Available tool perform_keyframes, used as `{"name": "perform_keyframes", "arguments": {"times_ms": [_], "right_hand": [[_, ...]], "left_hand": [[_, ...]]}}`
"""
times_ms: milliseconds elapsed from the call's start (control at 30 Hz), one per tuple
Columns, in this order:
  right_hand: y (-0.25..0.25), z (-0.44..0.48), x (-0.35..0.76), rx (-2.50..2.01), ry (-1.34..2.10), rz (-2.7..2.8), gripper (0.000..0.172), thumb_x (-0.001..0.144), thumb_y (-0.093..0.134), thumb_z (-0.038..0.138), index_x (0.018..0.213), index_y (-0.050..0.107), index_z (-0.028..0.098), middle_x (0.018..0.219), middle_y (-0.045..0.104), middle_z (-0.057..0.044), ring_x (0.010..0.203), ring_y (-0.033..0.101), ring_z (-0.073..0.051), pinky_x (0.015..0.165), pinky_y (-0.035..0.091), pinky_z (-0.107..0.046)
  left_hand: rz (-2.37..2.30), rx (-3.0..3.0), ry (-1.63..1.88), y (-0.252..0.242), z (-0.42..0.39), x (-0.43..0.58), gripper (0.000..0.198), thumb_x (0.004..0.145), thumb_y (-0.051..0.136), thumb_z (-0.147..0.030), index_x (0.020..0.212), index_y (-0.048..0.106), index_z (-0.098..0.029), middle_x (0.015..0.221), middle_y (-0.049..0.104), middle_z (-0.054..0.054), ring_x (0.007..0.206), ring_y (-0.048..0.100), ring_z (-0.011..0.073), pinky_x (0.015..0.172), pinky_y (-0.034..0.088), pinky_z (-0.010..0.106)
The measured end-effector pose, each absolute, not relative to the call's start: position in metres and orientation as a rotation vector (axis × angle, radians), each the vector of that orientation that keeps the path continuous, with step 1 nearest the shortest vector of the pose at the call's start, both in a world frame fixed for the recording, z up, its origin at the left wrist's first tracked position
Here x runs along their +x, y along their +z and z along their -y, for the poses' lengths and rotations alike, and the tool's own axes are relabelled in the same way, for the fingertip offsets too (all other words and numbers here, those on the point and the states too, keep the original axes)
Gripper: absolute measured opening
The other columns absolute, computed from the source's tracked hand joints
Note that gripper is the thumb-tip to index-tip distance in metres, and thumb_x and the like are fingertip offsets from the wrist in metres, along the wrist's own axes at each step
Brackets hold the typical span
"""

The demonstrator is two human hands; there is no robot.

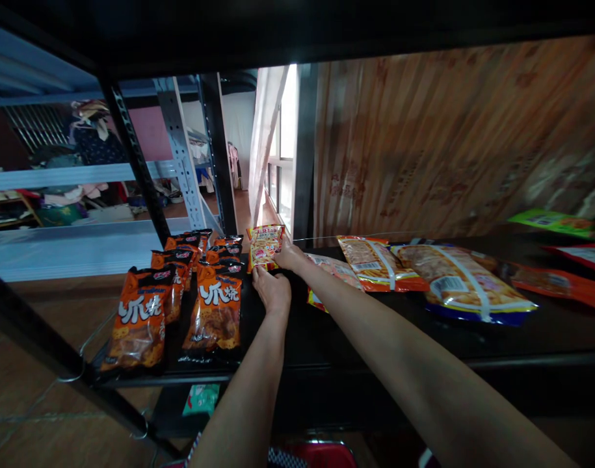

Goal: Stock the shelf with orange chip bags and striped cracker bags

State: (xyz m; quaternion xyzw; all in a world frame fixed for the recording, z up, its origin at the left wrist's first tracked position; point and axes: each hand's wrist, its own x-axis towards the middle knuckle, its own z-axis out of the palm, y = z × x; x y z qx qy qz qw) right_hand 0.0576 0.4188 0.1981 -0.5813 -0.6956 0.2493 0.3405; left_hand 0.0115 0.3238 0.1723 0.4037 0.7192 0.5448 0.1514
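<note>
Both my hands reach deep onto the black shelf [302, 338] and hold one yellow and red snack bag [266, 244], which stands upright near the back edge. My left hand [272, 290] grips its lower edge from the front. At the bag's right side, my right hand [291, 255] has its fingers closed on it. Just left stand two rows of orange and black snack bags, the front ones being one bag [214, 309] and another bag [138, 318]. Partly behind my right forearm lies a pinkish snack bag [333, 270].
Farther right lie flat an orange-edged bag [375, 263], a large blue-edged bag [465, 283], an orange bag [565, 286] and a green bag [551, 221]. Black posts [136, 156] frame the left side. A brown panel [424, 149] backs the right. Below, a green packet [201, 398] shows.
</note>
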Motion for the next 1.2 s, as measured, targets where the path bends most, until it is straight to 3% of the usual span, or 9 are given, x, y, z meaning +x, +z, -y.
{"name": "perform_keyframes", "arguments": {"times_ms": [133,300,500,800,1200], "right_hand": [[0.204,-0.409,0.055,-1.682,0.351,2.030,0.062,0.074,0.068,0.028,0.131,0.045,0.020,0.114,0.065,-0.018,0.105,0.061,-0.031,0.085,0.045,-0.037],[0.208,-0.412,0.060,-1.603,0.268,2.160,0.069,0.073,0.071,0.032,0.136,0.043,0.021,0.114,0.066,-0.018,0.104,0.061,-0.031,0.082,0.045,-0.033],[0.210,-0.417,0.066,-1.621,0.158,2.269,0.078,0.072,0.072,0.036,0.141,0.039,0.022,0.115,0.067,-0.014,0.103,0.063,-0.028,0.079,0.046,-0.029],[0.217,-0.413,0.069,-1.628,0.119,2.311,0.067,0.071,0.072,0.040,0.132,0.052,0.022,0.101,0.072,-0.010,0.089,0.067,-0.024,0.065,0.046,-0.024],[0.214,-0.409,0.067,-1.631,0.065,2.293,0.055,0.073,0.069,0.031,0.126,0.057,0.021,0.106,0.071,-0.010,0.096,0.066,-0.023,0.069,0.046,-0.023]], "left_hand": [[-2.094,1.179,1.524,0.172,-0.322,0.012,0.053,0.074,0.046,-0.008,0.127,0.048,0.001,0.138,0.045,0.028,0.132,0.040,0.0324,0.108,0.028,0.040],[-2.157,1.242,1.533,0.172,-0.320,0.011,0.048,0.075,0.046,-0.010,0.122,0.054,-0.001,0.136,0.049,0.025,0.131,0.042,0.0323,0.109,0.027,0.041],[-2.220,1.334,1.486,0.167,-0.322,0.009,0.049,0.073,0.048,-0.010,0.121,0.056,-0.005,0.138,0.048,0.022,0.139,0.030,0.0274,0.115,0.020,0.040],[-2.210,1.307,1.537,0.173,-0.316,0.010,0.047,0.074,0.045,-0.007,0.119,0.057,-0.007,0.130,0.056,0.020,0.129,0.046,0.0277,0.108,0.033,0.038],[-2.211,1.366,1.520,0.177,-0.313,0.012,0.046,0.077,0.042,-0.009,0.121,0.057,-0.004,0.126,0.059,0.020,0.124,0.048,0.0295,0.106,0.035,0.038]]}}
